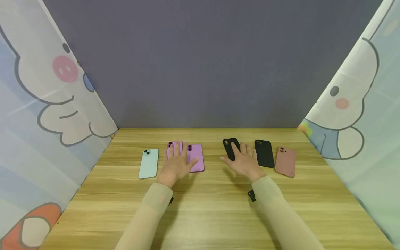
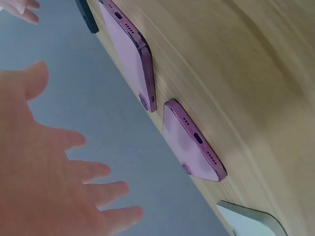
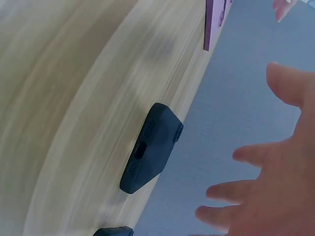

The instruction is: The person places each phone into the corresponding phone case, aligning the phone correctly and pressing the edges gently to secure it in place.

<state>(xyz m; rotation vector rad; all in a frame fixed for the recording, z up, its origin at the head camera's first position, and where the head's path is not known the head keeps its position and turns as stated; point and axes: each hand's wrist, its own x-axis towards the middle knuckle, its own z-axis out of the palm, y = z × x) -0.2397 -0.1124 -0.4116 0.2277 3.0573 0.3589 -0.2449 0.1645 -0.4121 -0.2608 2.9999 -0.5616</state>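
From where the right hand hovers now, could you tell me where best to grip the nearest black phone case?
Probably by its two long edges, from above: the black phone case lies flat on the wooden table, its short end toward the right hand, which hovers open over it, with bare table on both sides.

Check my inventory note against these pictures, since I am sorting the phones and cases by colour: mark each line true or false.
1. Two purple phones lie side by side under or near the left hand. True.
2. The mint green phone lies at the right end of the row. False: it is at the left end; the pink case is at the right end.
3. Two black cases lie on the wooden table. True.
4. The right hand grips the pink case. False: its fingers are spread, over the table by the black cases.
5. The left hand holds a purple phone in the air. False: both lie flat on the table.
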